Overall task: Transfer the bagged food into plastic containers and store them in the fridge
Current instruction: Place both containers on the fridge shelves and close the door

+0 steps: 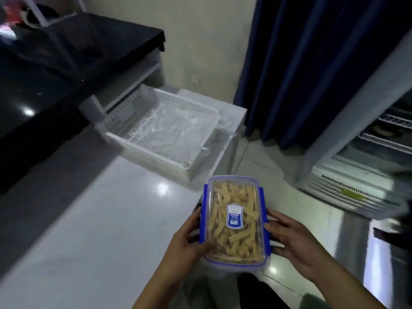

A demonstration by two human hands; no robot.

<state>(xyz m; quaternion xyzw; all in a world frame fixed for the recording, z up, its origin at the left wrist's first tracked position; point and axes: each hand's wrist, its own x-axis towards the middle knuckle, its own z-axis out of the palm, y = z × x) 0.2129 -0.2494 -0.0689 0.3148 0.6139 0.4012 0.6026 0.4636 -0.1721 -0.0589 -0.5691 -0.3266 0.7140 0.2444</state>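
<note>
A pale wall is rising behind a white counter, whose glossy top is catching spots of overhead light. Dark blue curtains are hanging to the light tiled floor. A black cloth is draping over furniture at left.

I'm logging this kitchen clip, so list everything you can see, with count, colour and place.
Clear plastic container with blue latches: one, filled with tan food strips, lid on, held at centre bottom.
White slotted plastic basket: one, on the counter, clear plastic bags inside.
Pale glossy counter: one, left.
Black cloth-covered surface: one, upper left.
Dark blue curtain: one, upper right.
Open fridge with white wire shelves: one, right.
Left hand: grips the container's left side.
Right hand: grips its right side.
</note>
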